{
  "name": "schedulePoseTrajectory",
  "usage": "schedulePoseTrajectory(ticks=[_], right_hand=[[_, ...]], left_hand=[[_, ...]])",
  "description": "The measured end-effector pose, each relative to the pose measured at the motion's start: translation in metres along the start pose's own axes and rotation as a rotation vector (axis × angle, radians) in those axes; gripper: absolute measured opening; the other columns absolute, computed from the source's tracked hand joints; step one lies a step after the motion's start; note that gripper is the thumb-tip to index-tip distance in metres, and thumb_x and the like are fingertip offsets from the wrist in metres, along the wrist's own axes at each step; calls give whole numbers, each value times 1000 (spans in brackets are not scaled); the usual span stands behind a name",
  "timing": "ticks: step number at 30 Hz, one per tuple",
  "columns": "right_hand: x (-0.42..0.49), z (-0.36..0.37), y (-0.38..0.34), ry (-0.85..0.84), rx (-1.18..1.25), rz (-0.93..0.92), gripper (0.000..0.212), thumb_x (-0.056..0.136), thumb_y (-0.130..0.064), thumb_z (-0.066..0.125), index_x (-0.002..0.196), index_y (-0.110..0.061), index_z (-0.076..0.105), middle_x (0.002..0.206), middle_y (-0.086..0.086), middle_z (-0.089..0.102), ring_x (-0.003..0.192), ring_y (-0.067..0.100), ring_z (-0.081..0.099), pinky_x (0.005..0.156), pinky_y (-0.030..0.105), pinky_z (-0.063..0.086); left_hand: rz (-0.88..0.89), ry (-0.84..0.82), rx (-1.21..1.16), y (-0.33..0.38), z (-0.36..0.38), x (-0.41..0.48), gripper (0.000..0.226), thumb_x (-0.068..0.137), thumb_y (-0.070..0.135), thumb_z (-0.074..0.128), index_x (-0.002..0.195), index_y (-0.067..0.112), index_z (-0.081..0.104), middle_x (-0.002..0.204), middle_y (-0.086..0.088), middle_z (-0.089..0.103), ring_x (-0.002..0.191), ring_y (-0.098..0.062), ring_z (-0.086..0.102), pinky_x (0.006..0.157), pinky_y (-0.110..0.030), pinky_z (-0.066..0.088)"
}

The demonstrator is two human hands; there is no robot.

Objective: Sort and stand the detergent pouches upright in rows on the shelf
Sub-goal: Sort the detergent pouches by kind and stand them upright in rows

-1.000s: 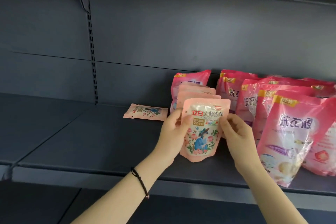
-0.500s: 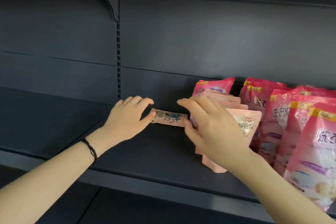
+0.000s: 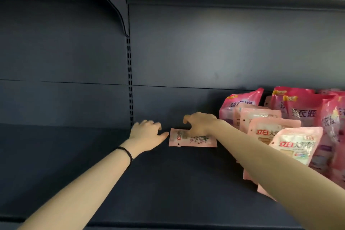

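A small pale-pink detergent pouch [image 3: 197, 139] lies flat on the dark shelf [image 3: 168, 183], well back from its front edge. My right hand [image 3: 201, 124] arches over the pouch, fingertips down on its top face and thumb lifted clear. My left hand [image 3: 147, 132] sits just left of the pouch, its thumb tip touching the pouch's left edge. To the right, a row of small pale-pink pouches [image 3: 296, 144] stands upright, partly hidden by my right forearm. Behind and beside them stand larger bright-pink pouches [image 3: 302, 111].
The shelf's back panel carries a slotted upright [image 3: 130, 80], with a bracket [image 3: 112, 0] for the shelf above at the top. Bare shelf stretches left of the flat pouch and in front of it.
Both hands let go of the front upright pouch and reached back to the flat pouch. My right hand now rests on it; the view has shifted left.
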State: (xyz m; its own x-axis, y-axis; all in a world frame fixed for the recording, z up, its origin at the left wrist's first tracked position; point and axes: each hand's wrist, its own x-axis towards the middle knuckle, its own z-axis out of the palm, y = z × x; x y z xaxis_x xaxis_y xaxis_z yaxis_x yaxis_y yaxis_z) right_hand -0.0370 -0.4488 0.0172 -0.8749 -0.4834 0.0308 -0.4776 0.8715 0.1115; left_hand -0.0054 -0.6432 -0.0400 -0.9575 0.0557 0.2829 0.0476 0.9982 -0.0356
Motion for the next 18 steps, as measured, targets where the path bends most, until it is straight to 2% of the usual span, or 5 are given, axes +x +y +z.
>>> schedulePoseTrajectory(ticks=[3, 8, 11, 14, 18], right_hand=[[24, 10, 6, -72, 41, 59, 47, 90, -36, 59, 133, -19, 48, 127, 3, 56, 106, 21, 57, 82, 33, 48], [55, 22, 15, -91, 123, 140, 42, 90, -38, 57, 127, -19, 52, 121, 2, 58, 103, 19, 57, 86, 35, 50], [67, 27, 18, -94, 183, 166, 37, 91, -38, 53, 122, -18, 54, 114, 2, 60, 98, 18, 59, 79, 33, 50], [72, 33, 20, -115, 229, 188, 35, 91, -36, 52, 119, -16, 54, 112, 3, 59, 95, 18, 57, 79, 33, 48], [76, 47, 21, -168, 315, 230, 22, 91, -34, 53, 101, -15, 57, 92, 2, 58, 79, 14, 56, 62, 27, 43]], left_hand=[[-45, -79, -127, 4, 23, 21, 56, 93, 63, 32, 119, 22, 61, 121, -2, 59, 117, -23, 49, 93, -39, 39], [-142, -96, -273, 11, 50, 49, 62, 94, 63, 29, 108, 18, 69, 121, -4, 56, 119, -26, 42, 93, -40, 39], [-207, -115, -344, 17, 57, 61, 60, 92, 64, 32, 111, 20, 69, 125, -5, 55, 121, -30, 39, 94, -41, 36], [-309, -128, -435, 25, 60, 72, 56, 89, 64, 39, 114, 22, 67, 128, -5, 54, 123, -31, 38, 94, -41, 32], [-456, -123, -485, 35, 65, 80, 47, 85, 60, 50, 113, 24, 65, 126, -2, 55, 122, -28, 38, 88, -40, 28]])
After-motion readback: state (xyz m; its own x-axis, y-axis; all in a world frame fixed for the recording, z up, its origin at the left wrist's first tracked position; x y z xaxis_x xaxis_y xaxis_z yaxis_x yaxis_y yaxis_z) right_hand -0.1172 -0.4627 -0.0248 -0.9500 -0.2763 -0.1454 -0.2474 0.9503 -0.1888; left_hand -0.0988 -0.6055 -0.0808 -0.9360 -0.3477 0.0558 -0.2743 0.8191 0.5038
